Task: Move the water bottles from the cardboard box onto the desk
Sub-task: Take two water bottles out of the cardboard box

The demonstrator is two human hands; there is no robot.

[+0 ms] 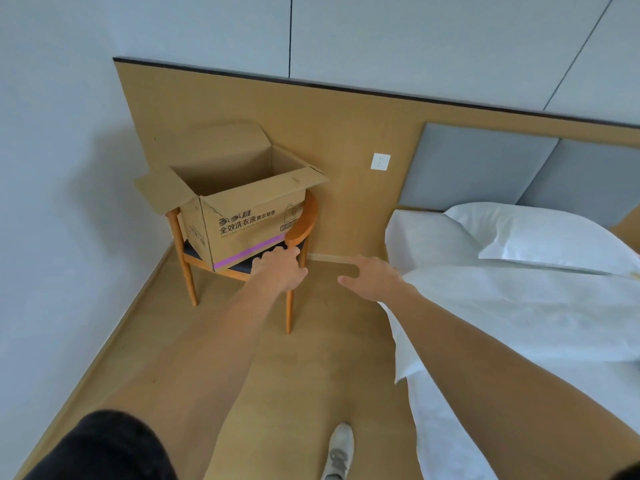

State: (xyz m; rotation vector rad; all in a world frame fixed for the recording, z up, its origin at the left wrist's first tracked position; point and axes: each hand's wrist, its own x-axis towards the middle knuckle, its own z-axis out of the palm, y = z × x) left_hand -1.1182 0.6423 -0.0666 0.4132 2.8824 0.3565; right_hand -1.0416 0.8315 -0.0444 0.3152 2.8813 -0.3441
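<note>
Both grips spread, holding nothing: left hand (278, 268) and right hand (372, 277) outstretched toward the cardboard box (239, 216).

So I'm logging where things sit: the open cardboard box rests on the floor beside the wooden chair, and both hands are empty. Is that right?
Not quite. The cardboard box is not on the floor; it sits on the seat of the wooden chair, flaps open, as the head view shows. The rest holds: the left hand and the right hand reach forward with nothing in them.
</note>
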